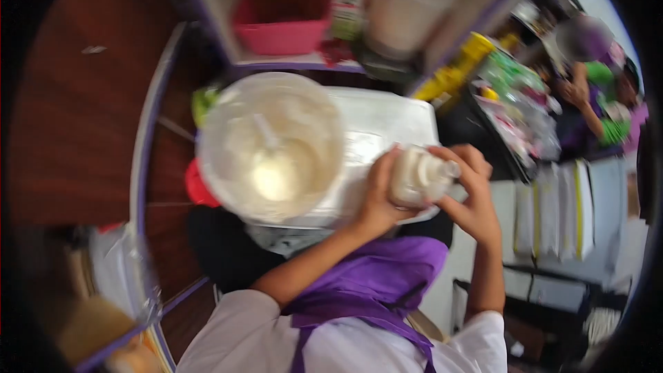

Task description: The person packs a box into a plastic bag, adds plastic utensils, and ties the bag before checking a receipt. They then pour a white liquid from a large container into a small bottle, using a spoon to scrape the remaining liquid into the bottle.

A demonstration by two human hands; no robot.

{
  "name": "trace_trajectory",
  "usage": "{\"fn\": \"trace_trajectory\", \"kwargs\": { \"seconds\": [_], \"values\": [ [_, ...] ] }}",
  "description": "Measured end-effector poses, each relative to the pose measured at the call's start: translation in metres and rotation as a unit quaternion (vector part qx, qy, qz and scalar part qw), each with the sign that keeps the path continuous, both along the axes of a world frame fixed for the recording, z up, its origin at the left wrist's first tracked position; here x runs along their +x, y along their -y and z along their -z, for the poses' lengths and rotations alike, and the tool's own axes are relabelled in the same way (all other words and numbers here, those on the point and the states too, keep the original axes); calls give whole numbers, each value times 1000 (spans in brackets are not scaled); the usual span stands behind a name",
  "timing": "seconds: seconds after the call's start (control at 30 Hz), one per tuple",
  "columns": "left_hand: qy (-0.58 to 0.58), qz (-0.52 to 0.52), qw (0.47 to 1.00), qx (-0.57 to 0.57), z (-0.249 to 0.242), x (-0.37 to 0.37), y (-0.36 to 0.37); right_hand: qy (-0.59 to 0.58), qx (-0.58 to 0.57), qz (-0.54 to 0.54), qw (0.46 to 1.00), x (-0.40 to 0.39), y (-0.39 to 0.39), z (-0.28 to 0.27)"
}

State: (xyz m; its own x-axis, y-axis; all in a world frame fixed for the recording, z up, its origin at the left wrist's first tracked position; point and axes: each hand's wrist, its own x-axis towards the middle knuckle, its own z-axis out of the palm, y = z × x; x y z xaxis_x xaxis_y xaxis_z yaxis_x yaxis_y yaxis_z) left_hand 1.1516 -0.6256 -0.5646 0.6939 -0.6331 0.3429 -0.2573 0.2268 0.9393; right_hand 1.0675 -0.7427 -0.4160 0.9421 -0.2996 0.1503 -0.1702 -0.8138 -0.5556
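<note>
A small whitish bottle [412,178] with a pale top is held between my two hands, over the right part of a white lid or tray [387,114]. My left hand [378,197] wraps round the bottle's body from the left. My right hand [473,190] has its fingers closed at the bottle's top. To the left stands a large translucent bucket [321,100] with cream-coloured liquid [276,176] low inside and a pale handle-like tool [266,131] leaning in it. The picture is blurred, so the bottle's top is unclear.
Behind are a pink basket [286,34] and a large whitish container [411,14] on a shelf. A red object [200,183] lies beside the bucket. Right: a black tray of wrapped items [518,110], white packs [563,211], and another person in green sleeves [611,107].
</note>
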Motion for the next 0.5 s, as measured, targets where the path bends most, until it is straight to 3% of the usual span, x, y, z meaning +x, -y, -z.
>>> {"fn": "trace_trajectory", "kwargs": {
  "seconds": [0.07, 0.1, 0.13, 0.23, 0.27, 0.37, 0.4, 0.47, 0.5],
  "values": [
    [85, 17, 996, -7, -6, 12, -6, 5, -48, 25, 999, -8, -3, 6],
    [94, 39, 995, -11, -13, 18, -9, 2, -23, 50, 998, -11, -7, 0],
    [102, 64, 993, -15, -20, 22, -12, 73, 17, 52, 996, -16, -6, 4],
    [10, 154, 987, -35, -25, 32, -6, 266, 73, 179, 944, -38, 17, 50],
    [-47, 192, 979, -51, -23, 37, -6, 274, 95, 180, 940, -54, 34, 71],
    [80, 125, 988, -35, -4, 40, 8, 243, 151, 257, 923, -77, 63, 136],
    [112, 111, 987, -34, -3, 38, 11, 276, 209, 282, 895, -68, 32, 119],
    [100, 81, 991, -47, -4, 33, 13, 224, 176, 308, 908, -74, 27, 133],
    [72, 104, 990, -56, -6, 33, 9, 254, 159, 308, 903, -70, 19, 135]
  ]
}}
